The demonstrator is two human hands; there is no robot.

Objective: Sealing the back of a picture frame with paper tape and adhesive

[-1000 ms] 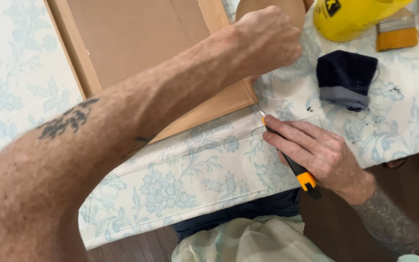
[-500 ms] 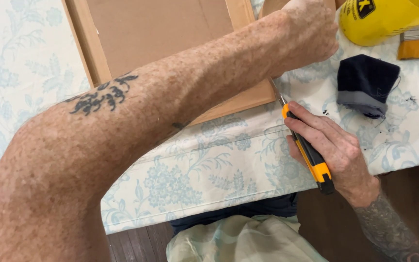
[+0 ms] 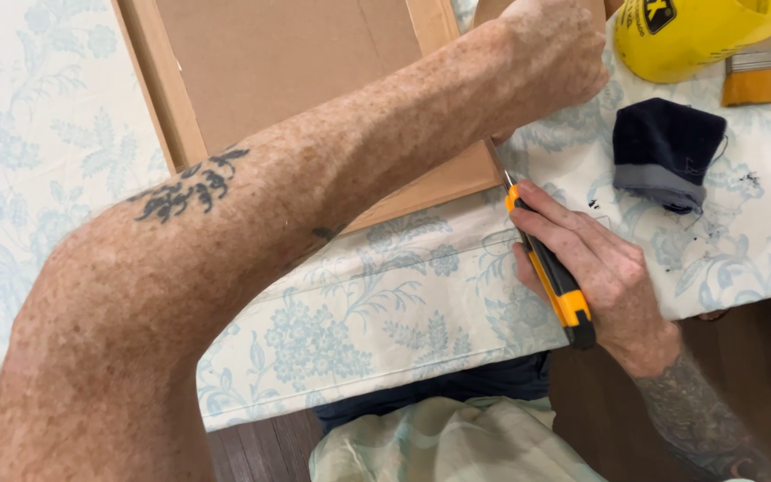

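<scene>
Knife work along the right edge of the wooden frame.

My right hand (image 3: 604, 281) is closed around a black-and-orange utility knife (image 3: 551, 272), fingers wrapped over its handle, the blade tip pointing up and away from me and meeting the lower right corner of the frame (image 3: 176, 107), which lies face down with its brown backing board (image 3: 287, 62) showing. My left hand (image 3: 555, 49) reaches across from the left, forearm over the frame, and is clenched on the frame's right edge just above the blade; what it grips beneath I cannot tell. The frame rests on the tabletop under a pale blue floral cloth (image 3: 377, 321). Off to the right of my knife hand lie a folded dark rag (image 3: 667, 152), a paintbrush (image 3: 760, 76) and a yellow container (image 3: 698, 36).
</scene>
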